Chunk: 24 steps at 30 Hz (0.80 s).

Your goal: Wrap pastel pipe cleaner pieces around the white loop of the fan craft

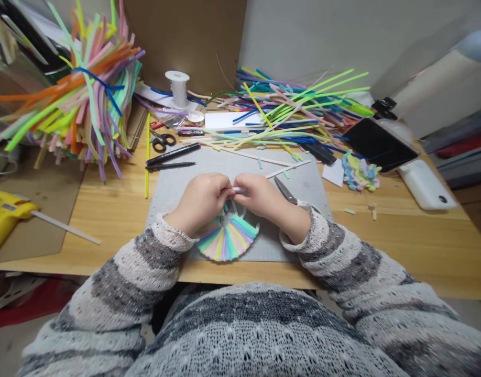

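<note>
My left hand and my right hand meet over the grey mat, fingers closed. Between their fingertips runs a short visible stretch of white pipe cleaner, pinched from both sides. A pale pipe cleaner shows beyond my right hand; whether it is the same one I cannot tell. Just below the hands lies a fan-shaped piece of pastel pipe cleaners in green, yellow, pink and blue, with white loops at its top partly hidden by my fingers. A grey-bladed tool rests beside my right wrist.
A large bundle of pipe cleaners stands at left, above a yellow glue gun. Black scissors, markers and a white spool lie behind the mat. Loose pipe cleaners heap at the back; a black-screened device sits right.
</note>
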Available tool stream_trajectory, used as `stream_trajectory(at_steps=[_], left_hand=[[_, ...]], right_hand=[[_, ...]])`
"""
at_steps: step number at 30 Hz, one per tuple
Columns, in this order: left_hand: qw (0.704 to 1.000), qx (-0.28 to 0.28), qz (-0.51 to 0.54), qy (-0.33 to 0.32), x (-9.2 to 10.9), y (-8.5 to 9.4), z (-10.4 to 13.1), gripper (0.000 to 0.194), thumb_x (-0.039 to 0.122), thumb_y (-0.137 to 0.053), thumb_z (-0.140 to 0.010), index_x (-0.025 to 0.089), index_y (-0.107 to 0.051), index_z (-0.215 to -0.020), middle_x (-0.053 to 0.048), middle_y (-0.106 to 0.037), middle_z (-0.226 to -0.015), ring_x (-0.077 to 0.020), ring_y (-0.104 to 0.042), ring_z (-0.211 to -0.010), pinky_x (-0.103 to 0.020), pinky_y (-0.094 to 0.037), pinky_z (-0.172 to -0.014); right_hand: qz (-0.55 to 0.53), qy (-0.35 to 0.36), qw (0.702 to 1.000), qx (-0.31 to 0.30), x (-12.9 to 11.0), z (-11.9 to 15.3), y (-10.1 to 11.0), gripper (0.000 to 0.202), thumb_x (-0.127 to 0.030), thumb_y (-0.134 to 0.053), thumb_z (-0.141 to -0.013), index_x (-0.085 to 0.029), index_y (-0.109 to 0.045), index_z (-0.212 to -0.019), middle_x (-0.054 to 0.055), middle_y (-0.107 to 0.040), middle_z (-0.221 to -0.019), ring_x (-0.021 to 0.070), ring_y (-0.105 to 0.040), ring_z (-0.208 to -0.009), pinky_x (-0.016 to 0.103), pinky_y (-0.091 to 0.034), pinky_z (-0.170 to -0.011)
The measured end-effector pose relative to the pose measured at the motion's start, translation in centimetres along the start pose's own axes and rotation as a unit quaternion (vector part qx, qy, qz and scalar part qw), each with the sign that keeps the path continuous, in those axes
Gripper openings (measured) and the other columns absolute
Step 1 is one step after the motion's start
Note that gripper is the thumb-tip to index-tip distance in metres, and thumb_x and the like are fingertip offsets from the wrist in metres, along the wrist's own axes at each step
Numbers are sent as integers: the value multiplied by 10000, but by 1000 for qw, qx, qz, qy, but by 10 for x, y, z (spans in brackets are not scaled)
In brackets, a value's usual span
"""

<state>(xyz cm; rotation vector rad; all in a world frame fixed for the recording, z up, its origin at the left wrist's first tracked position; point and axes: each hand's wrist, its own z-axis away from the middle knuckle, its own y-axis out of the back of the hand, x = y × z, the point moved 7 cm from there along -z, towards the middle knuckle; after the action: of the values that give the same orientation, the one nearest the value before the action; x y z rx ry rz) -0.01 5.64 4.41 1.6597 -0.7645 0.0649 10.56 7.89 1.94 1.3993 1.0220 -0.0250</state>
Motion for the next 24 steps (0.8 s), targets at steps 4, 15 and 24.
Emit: stream_trajectory(at_steps=[4,15,24], left_hand=[[997,-27,62,25,-6,0,-1,132,272,-598,-822,165,-675,-829,-50,-691,-795,-175,-609,-736,-281,-422,-665],[994,-14,98,53,-9,1,-1,126,285,-627,-799,171,-679,-803,-39,-689,-776,-160,-593,-716,-273,-421,-672],[989,30,113,87,-15,6,-1,96,235,-635,-756,163,-678,-709,-33,-679,-697,-158,-580,-660,-280,-417,-650]], right_hand=[[5,4,1000,-3,1,-1,-1,126,-243,-617,-788,-164,-561,-707,8,-553,-689,132,-451,-642,244,-289,-613],[28,2,1000,-7,2,-3,-1,134,-241,-612,-792,-164,-555,-698,15,-562,-691,137,-463,-644,245,-291,-611],[53,29,998,32,-5,5,16,357,-360,-641,-807,-176,-565,-1103,121,-618,-1121,260,-539,-1041,383,-348,-887]])
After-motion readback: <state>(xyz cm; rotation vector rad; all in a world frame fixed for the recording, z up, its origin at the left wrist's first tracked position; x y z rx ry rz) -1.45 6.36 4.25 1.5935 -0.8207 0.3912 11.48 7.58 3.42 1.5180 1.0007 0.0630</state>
